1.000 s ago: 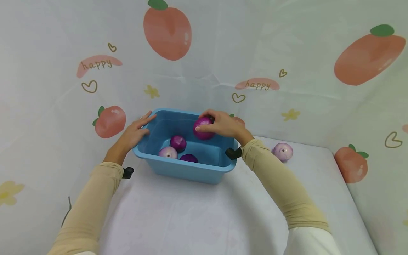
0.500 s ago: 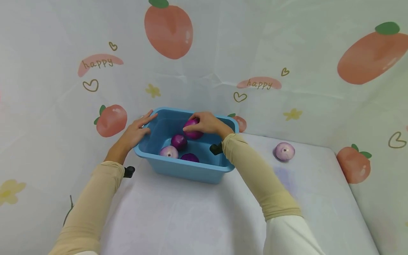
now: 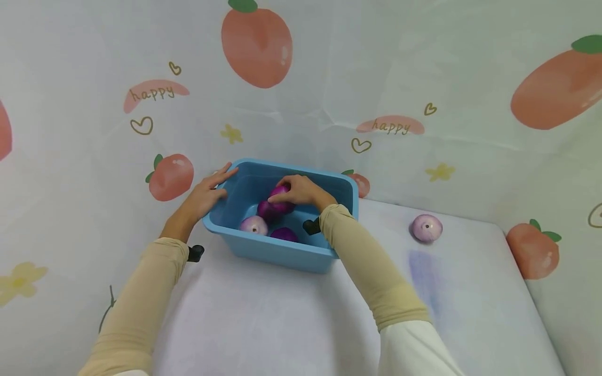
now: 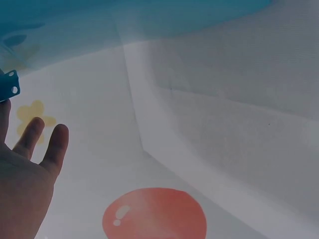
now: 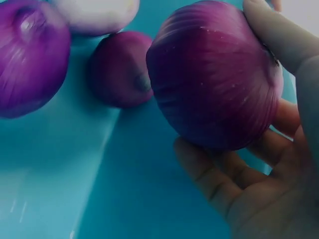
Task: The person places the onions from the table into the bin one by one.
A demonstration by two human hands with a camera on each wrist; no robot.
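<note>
Inside the blue plastic tub (image 3: 277,255), my right hand (image 3: 303,191) holds a large red onion (image 5: 214,74) between thumb and fingers. The onion is low over the tub floor, close to a smaller dark red onion (image 5: 122,69). Two more lie along the near wall: a pale purple one (image 3: 254,225) and a dark purple one (image 3: 284,234), partly hidden by the rim. My left hand (image 3: 202,198) rests on the tub's left rim, fingers stretched out and spread; the left wrist view catches some of those fingers beside the tub.
A pale purple onion (image 3: 427,228) sits on the white tabletop (image 3: 291,318) to the right of the tub, near a bluish smudge (image 3: 425,271) on the cloth. Behind the tub rises a white backdrop (image 3: 305,83) printed with fruit and hearts.
My right hand has carried the large red onion left and down into the tub, toward the smaller onion. My left hand has stayed on the rim. The head view has shifted slightly.
</note>
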